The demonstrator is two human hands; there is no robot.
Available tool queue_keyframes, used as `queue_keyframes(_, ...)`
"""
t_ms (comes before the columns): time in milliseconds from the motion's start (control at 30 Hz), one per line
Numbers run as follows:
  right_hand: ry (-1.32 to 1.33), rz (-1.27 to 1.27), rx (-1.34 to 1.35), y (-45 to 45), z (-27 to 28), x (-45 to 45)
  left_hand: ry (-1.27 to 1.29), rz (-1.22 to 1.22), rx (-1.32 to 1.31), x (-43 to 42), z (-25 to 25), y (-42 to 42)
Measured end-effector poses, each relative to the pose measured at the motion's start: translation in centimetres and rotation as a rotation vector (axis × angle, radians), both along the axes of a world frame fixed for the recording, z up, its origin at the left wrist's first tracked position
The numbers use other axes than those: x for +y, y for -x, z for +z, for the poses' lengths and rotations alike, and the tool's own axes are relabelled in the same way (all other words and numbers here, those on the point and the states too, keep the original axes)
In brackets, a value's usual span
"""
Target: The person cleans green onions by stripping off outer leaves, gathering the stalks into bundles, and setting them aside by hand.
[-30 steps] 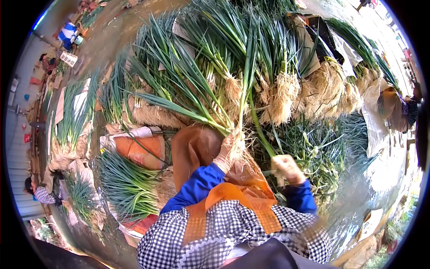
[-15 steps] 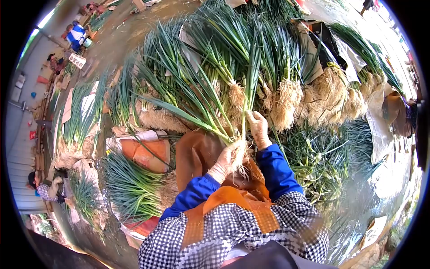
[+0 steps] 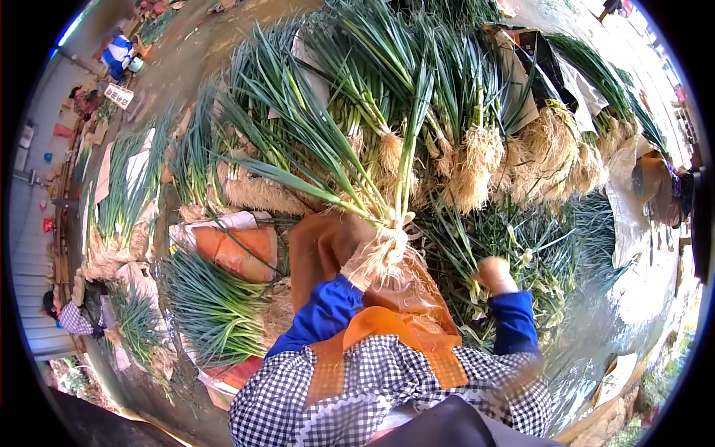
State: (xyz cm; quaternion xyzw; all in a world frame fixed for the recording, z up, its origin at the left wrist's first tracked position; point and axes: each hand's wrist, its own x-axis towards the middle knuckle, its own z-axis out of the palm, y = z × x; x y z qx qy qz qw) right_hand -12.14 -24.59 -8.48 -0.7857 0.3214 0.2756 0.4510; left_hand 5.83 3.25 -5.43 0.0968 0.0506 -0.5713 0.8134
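My left hand (image 3: 376, 257) is closed around the lower stalks of a small bunch of green onions (image 3: 357, 190), just above my lap. Their long green leaves fan away from me, and pale stringy roots hang about the fingers. Off to the right, my right hand (image 3: 494, 276) is curled over a heap of loose green leaves (image 3: 536, 261). A thin leaf runs up to its fingers, but whether they grip it is hard to make out. Beyond my knees lies a row of rooted green onion bundles (image 3: 477, 167).
At my left is another green onion pile (image 3: 216, 309) beside an orange and white sack (image 3: 238, 249). An orange-brown apron (image 3: 320, 246) covers my lap. Wet floor (image 3: 611, 320) shines on the right. Other people, one in a checked sleeve (image 3: 74, 319), are at the far left.
My right hand has left the bunch and moved right and toward me, over the loose leaves. The left hand keeps hold of the green onions, whose stalks now sit closer together.
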Motion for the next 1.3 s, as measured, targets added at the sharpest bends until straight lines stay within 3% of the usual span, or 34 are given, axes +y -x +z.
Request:
queue_keyframes(67,0.367,0.28,-0.108,-8.5,7.0,2.2,-0.054,0.08,-0.221,1.1,7.4,-0.6)
queue_keyframes(100,0.643,0.33,-0.32,-11.7,7.5,3.1,-0.083,0.141,-0.275,1.6,9.9,-0.7)
queue_keyframes(133,0.583,0.145,-0.906,-15.2,5.9,3.5,0.105,0.217,-0.366,2.0,10.1,-1.6)
queue_keyframes(167,0.55,0.109,-0.865,-18.6,9.9,5.1,0.065,0.33,-0.183,2.6,8.3,-2.3)
queue_keyframes(200,0.636,0.159,-0.925,-22.6,8.9,5.6,0.031,0.456,-0.017,3.3,6.5,-3.1)
queue_keyframes(233,0.636,0.236,-0.52,-26.2,13.1,7.3,0.114,0.367,-0.141,3.0,8.2,-3.9)
queue_keyframes(267,0.6,0.215,-0.715,-29.2,11.2,7.6,0.197,0.286,-0.276,2.7,10.1,-4.6)
queue_keyframes(300,0.748,0.444,-0.585,-29.7,17.2,10.1,0.063,0.244,-0.433,3.2,8.9,-5.5)
queue_keyframes(333,0.721,0.461,-0.603,-30.8,16.3,10.1,-0.074,0.326,-0.365,3.0,7.9,-5.2)
queue_keyframes(400,0.399,0.21,-0.63,-31.7,13.5,9.4,-0.277,0.477,-0.215,2.5,4.5,-4.6)
queue_keyframes(433,0.559,0.269,-0.57,-31.8,11.5,8.3,0.023,0.427,-0.198,2.7,5.4,-4.3)
queue_keyframes(500,0.245,0.111,-0.584,-28.1,9.6,5.4,0.185,0.51,-0.224,4.3,5.6,-3.9)
queue_keyframes(533,0.006,0.03,-0.619,-24.9,9.7,4.4,0.143,0.587,-0.292,5.0,7.8,-3.3)
queue_keyframes(567,-0.234,-0.058,-0.653,-21.3,10.1,3.5,0.278,0.602,-0.368,6.1,7.6,-3.9)
queue_keyframes(633,-0.814,-0.32,-0.777,-15.8,2.7,0.7,0.445,0.749,-0.352,7.3,8.8,-4.3)
queue_keyframes(667,-1.106,-0.432,-0.791,-13.7,-1.4,-0.4,0.444,0.742,-0.34,7.0,8.7,-3.8)
queue_keyframes(700,-1.395,-0.496,-0.762,-12.2,-3.6,-0.6,0.107,0.731,-0.327,6.5,8.5,-3.3)
queue_keyframes(767,-1.249,-0.833,-0.543,-11.3,1.6,5.7,-0.13,0.45,-0.242,4.5,6.7,-1.8)
queue_keyframes(833,-1.467,-1.045,-0.399,-10.7,5.2,9.3,-0.12,0.156,-0.114,2.0,3.4,0.7)
queue_keyframes(867,-1.626,-0.621,-0.365,-11.2,3.6,8.6,0.022,0.058,0.27,0.7,-7.1,1.8)
queue_keyframes(900,-1.316,-0.376,-0.499,-12.0,-0.2,8.5,-0.322,0.172,0.078,-0.8,-4.2,3.5)
queue_keyframes(967,-1.175,-0.274,-0.543,-12.3,2.4,9.4,-0.321,0.232,0.189,-2.4,2.5,4.6)
queue_keyframes(1000,-0.583,0.0,-0.683,-13.5,1.3,8.2,-0.3,0.252,0.159,-2.8,1.5,4.6)
queue_keyframes(1067,-0.095,-0.034,-0.646,-16.1,5.5,8.7,-0.228,0.251,0.09,-3.2,-2.4,4.5)
queue_keyframes(1100,0.139,-0.025,-0.547,-17.7,7.6,8.9,-0.368,0.232,0.041,-3.2,-1.8,4.8)
queue_keyframes(1167,0.555,0.107,-0.612,-20.7,9.5,9.6,-0.416,0.304,-0.022,-4.6,-1.4,4.8)
queue_keyframes(1200,0.61,0.23,-0.482,-22.0,10.5,9.3,-0.454,0.305,-0.133,-4.6,-2.0,4.9)
queue_keyframes(1233,0.664,0.31,-0.546,-23.4,7.7,8.3,-0.455,0.307,-0.134,-4.7,-2.8,5.0)
queue_keyframes(1300,0.58,0.258,-0.553,-23.2,8.3,8.3,-0.546,0.363,-0.115,-5.1,-4.6,4.6)
